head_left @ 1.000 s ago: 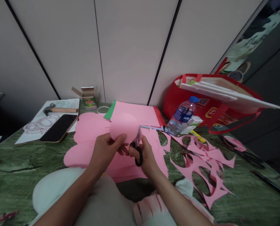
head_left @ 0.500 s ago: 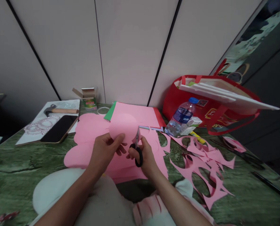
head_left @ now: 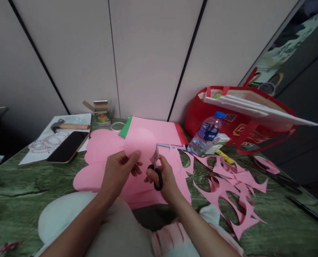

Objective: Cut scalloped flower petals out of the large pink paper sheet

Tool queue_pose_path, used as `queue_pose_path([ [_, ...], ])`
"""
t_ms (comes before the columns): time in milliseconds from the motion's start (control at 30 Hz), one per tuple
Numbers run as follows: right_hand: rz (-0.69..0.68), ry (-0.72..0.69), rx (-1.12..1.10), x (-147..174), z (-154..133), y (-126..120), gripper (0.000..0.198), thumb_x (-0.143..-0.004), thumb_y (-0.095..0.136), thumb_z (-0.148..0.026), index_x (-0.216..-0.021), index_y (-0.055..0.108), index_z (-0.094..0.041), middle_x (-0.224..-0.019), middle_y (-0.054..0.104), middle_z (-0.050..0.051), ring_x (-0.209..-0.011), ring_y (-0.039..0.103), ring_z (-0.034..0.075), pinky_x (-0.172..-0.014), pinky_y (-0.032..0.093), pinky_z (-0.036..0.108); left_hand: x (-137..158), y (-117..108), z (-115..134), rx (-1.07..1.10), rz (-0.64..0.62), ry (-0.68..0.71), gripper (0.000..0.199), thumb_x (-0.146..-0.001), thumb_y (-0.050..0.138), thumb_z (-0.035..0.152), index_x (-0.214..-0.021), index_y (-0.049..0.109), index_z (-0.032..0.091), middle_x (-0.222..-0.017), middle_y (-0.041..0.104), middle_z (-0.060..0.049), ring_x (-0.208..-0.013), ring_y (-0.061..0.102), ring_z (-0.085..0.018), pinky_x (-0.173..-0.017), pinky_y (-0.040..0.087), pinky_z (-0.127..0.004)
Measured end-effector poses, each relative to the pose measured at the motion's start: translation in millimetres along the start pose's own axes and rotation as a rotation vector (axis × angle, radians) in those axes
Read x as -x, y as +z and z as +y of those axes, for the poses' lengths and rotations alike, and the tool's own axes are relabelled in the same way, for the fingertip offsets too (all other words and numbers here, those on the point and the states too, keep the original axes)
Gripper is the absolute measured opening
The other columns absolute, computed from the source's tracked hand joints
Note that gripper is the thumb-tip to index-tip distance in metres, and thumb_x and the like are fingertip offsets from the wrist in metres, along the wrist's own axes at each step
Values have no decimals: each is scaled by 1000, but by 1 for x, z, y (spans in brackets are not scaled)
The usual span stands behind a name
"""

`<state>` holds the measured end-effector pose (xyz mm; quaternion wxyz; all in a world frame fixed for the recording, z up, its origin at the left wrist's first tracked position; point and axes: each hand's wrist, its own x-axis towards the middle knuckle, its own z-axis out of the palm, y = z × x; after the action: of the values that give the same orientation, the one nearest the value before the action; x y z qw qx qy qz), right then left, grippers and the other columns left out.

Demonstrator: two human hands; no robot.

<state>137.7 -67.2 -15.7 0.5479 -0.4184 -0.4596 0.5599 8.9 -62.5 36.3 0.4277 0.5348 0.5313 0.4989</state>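
Note:
Between thumb and fingers, my left hand [head_left: 121,166] pinches the lower edge of a rounded piece of pink paper [head_left: 140,142]. My right hand [head_left: 165,175] is closed on a pair of scissors [head_left: 155,166] with black handles, fingers through the loops. The blades point away from me and lie along the right edge of the pink piece. Beneath both hands spread larger scalloped pink sheets [head_left: 95,176]. Cut pink scraps [head_left: 240,191] with curved holes lie to the right.
Behind stand a water bottle [head_left: 205,134] and a red bag [head_left: 230,123]. At left are a phone [head_left: 68,147], a hammer [head_left: 70,126] and a small open box [head_left: 102,116]. A white plush toy [head_left: 68,210] sits close in front of me; a yellow tube [head_left: 224,156] lies by the scraps.
Almost nothing differs. The whole view shifts very slightly, and my left thumb sits a touch further left on the paper. Both hands keep their hold.

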Motion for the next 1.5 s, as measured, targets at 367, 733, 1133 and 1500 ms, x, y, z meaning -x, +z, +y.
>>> queue_pose_path([
  [367,-17,-7,-55,-2,5,0,47,-61,64,-25,-100,39,-20,-43,49,-13,-35,47,9,-38,40,21,1,-1,-2,-8,11,13,27,-74,59,34,-56,60,13,-42,59,0,-40,52,-11,-43,42,-23],
  [733,-58,-19,-56,-2,11,-1,46,-63,62,-22,-103,39,-20,-42,48,-14,-33,44,8,-43,44,24,1,-1,-2,0,0,32,29,-76,57,34,-54,56,15,-45,58,1,-40,52,-11,-42,42,-23],
  [1133,-20,-64,-85,-3,4,0,56,-60,68,-26,-106,37,-21,-54,50,-11,-46,44,9,-60,46,32,2,-3,3,-144,-35,56,30,-74,57,30,-47,54,16,-41,56,2,-40,51,-9,-43,42,-19],
  [1500,20,-28,-25,-1,-1,1,53,-59,65,-27,-104,38,-20,-54,54,-9,-46,52,12,-49,42,28,1,-3,0,-135,-31,67,31,-75,56,32,-50,52,16,-42,55,2,-41,49,-9,-43,40,-20],
])
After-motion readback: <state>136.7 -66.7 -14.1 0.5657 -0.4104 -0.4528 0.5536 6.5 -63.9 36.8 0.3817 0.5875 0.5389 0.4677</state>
